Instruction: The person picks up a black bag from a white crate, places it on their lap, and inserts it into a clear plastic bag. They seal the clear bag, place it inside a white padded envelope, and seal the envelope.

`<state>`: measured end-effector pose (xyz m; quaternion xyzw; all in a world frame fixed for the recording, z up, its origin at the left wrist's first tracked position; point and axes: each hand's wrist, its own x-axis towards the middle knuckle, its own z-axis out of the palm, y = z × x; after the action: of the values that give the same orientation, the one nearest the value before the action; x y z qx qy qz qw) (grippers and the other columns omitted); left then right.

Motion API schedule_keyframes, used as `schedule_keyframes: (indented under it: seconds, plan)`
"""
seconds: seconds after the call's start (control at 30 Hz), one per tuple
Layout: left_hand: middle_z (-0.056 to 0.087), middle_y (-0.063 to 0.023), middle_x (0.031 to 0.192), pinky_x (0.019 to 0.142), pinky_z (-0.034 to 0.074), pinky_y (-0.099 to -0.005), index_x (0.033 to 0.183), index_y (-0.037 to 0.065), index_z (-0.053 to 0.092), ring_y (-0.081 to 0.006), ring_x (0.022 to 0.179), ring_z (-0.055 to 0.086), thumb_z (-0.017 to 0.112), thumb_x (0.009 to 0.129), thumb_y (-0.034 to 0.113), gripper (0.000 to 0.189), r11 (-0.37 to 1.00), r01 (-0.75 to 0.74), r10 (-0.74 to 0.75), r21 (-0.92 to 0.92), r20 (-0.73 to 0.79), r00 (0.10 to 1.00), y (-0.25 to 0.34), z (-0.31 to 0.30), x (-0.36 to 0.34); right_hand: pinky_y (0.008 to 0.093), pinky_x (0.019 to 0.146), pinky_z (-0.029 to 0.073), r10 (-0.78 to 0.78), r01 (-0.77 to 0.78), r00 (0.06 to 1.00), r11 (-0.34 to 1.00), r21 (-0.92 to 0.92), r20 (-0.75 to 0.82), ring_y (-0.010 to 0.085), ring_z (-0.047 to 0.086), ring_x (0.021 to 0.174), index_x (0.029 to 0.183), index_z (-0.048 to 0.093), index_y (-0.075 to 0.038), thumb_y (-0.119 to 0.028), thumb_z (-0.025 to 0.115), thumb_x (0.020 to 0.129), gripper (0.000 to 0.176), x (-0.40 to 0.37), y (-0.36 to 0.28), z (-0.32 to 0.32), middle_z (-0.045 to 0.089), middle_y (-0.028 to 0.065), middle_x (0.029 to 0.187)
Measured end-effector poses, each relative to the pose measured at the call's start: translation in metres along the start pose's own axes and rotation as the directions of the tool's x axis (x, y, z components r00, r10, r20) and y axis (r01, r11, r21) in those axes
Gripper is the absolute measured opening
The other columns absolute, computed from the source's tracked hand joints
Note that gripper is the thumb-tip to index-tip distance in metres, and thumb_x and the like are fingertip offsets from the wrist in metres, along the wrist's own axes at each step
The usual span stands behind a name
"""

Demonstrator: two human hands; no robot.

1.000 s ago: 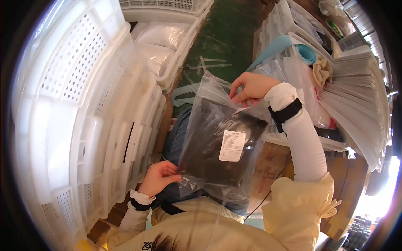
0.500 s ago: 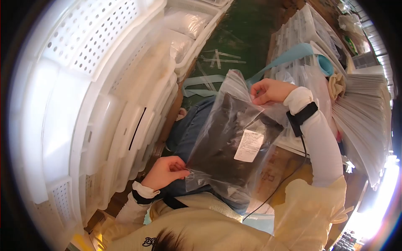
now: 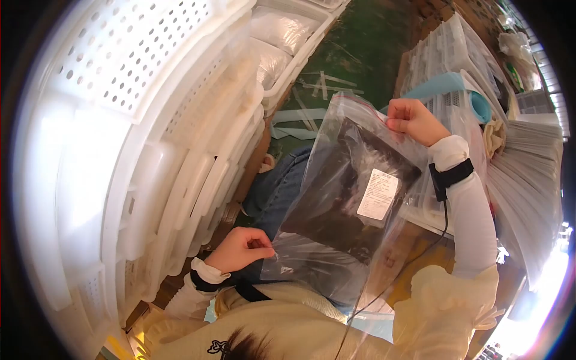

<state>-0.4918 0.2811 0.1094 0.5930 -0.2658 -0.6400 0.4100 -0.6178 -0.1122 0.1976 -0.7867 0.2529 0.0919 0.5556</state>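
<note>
A clear plastic zip bag (image 3: 324, 258) is stretched between my two hands over my lap. Inside it lies a dark, flat, folded item (image 3: 327, 198) whose kind I cannot make out. A white printed label (image 3: 378, 195) shows on the right part of the bag. My left hand (image 3: 243, 248) pinches the bag's lower left corner between thumb and finger. Up at the top right, my right hand (image 3: 415, 122) grips the bag's edge near the red zip line.
White plastic crates (image 3: 174, 174) are stacked along my left, and one farther up holds clear-wrapped packs (image 3: 282, 29). At the right stand more crates (image 3: 441, 48), a light blue roll (image 3: 479, 107) and a thick stack of pale sheets (image 3: 528, 180). Strips (image 3: 324, 84) lie on the green floor.
My right hand has moved up and to the right along with the bag's top edge. The bag is pulled longer, and the dark item sits farther from its lower edge.
</note>
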Motion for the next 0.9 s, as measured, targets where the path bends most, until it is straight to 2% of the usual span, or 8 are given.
schedule_keyframes:
  seconds: [0.17, 0.47, 0.57, 0.6, 0.67, 0.77, 0.87, 0.9]
  plan:
    - [0.063, -0.0028, 0.076, 0.064, 0.046, -0.0210, 0.086, -0.001, 0.062, -0.0067, 0.069, 0.057, 0.066, 0.079, 0.006, 0.011, 0.994, -0.055, 0.057, -0.097, 0.020, 0.998, -0.002, -0.004, 0.005, 0.0224, 0.054, 0.040, 0.017, -0.017, 1.000, 1.000, -0.001, -0.007, 0.0076, 0.051, 0.058, 0.076, 0.049, -0.003, -0.001, 0.055, 0.084, 0.011, 0.001, 0.004, 0.001, 0.054, 0.0001, 0.064]
    - [0.058, -0.0018, 0.074, 0.063, 0.044, -0.0216, 0.082, 0.001, 0.057, -0.0077, 0.069, 0.054, 0.056, 0.087, 0.008, 0.009, 0.999, -0.030, 0.029, -0.025, -0.054, 0.998, 0.007, 0.000, 0.009, 0.0196, 0.056, 0.037, 0.013, -0.014, 0.999, 1.000, -0.014, -0.034, 0.0036, 0.048, 0.062, 0.079, 0.050, -0.006, -0.006, 0.057, 0.085, 0.009, 0.000, 0.003, 0.007, 0.054, -0.0037, 0.066]
    - [0.057, -0.0019, 0.074, 0.062, 0.043, -0.0218, 0.083, 0.002, 0.057, -0.0081, 0.068, 0.053, 0.052, 0.091, 0.013, 0.015, 0.987, -0.045, 0.032, -0.157, -0.084, 0.996, -0.003, -0.007, 0.015, 0.0192, 0.054, 0.035, 0.032, -0.031, 0.999, 0.999, 0.038, -0.029, 0.0031, 0.047, 0.061, 0.080, 0.050, -0.006, -0.008, 0.058, 0.085, 0.009, -0.002, 0.004, 0.012, 0.053, -0.0040, 0.066]
    - [0.057, -0.0020, 0.074, 0.062, 0.043, -0.0217, 0.084, 0.002, 0.057, -0.0081, 0.068, 0.053, 0.051, 0.091, 0.015, 0.016, 0.987, -0.067, 0.050, -0.143, -0.117, 0.992, 0.000, -0.010, 0.017, 0.0194, 0.054, 0.035, 0.042, -0.042, 0.999, 0.999, 0.009, -0.032, 0.0031, 0.046, 0.060, 0.080, 0.051, -0.006, -0.008, 0.058, 0.085, 0.009, -0.004, 0.002, 0.013, 0.053, -0.0041, 0.066]
    - [0.057, -0.0021, 0.075, 0.062, 0.043, -0.0214, 0.086, 0.002, 0.058, -0.0082, 0.069, 0.053, 0.050, 0.092, 0.018, 0.019, 0.988, -0.109, 0.088, -0.112, -0.183, 0.979, 0.010, -0.019, 0.025, 0.0196, 0.053, 0.034, 0.062, -0.063, 0.997, 0.997, -0.047, -0.039, 0.0032, 0.045, 0.059, 0.081, 0.051, -0.006, -0.009, 0.059, 0.085, 0.010, -0.006, -0.002, 0.016, 0.053, -0.0041, 0.066]
    - [0.058, -0.0015, 0.076, 0.062, 0.042, -0.0212, 0.089, 0.002, 0.060, -0.0078, 0.069, 0.053, 0.052, 0.092, 0.022, 0.022, 0.976, -0.208, 0.187, -0.064, -0.244, 0.952, 0.037, -0.015, 0.045, 0.0201, 0.052, 0.034, 0.015, -0.015, 0.999, 1.000, -0.006, -0.036, 0.0035, 0.042, 0.057, 0.081, 0.051, -0.005, -0.009, 0.057, 0.086, 0.009, -0.006, 0.007, 0.022, 0.052, -0.0045, 0.066]
    - [0.057, -0.0017, 0.079, 0.064, 0.042, -0.0216, 0.092, 0.001, 0.059, -0.0082, 0.071, 0.052, 0.051, 0.092, 0.023, 0.023, 0.961, -0.271, 0.256, -0.052, -0.201, 0.945, 0.069, -0.004, 0.078, 0.0204, 0.052, 0.033, 0.042, -0.040, 0.994, 0.999, 0.015, -0.103, 0.0032, 0.042, 0.057, 0.080, 0.052, -0.005, -0.008, 0.055, 0.087, 0.008, -0.008, 0.006, 0.033, 0.051, -0.0039, 0.066]
    - [0.057, -0.0010, 0.079, 0.064, 0.042, -0.0215, 0.092, 0.001, 0.060, -0.0078, 0.072, 0.053, 0.052, 0.092, 0.022, 0.023, 0.961, -0.266, 0.252, -0.071, -0.159, 0.955, 0.081, -0.001, 0.090, 0.0225, 0.053, 0.035, -0.005, -0.008, 0.988, 0.997, -0.080, -0.157, 0.0062, 0.044, 0.058, 0.080, 0.052, -0.004, -0.007, 0.055, 0.086, 0.008, -0.009, 0.005, 0.037, 0.051, -0.0003, 0.065]
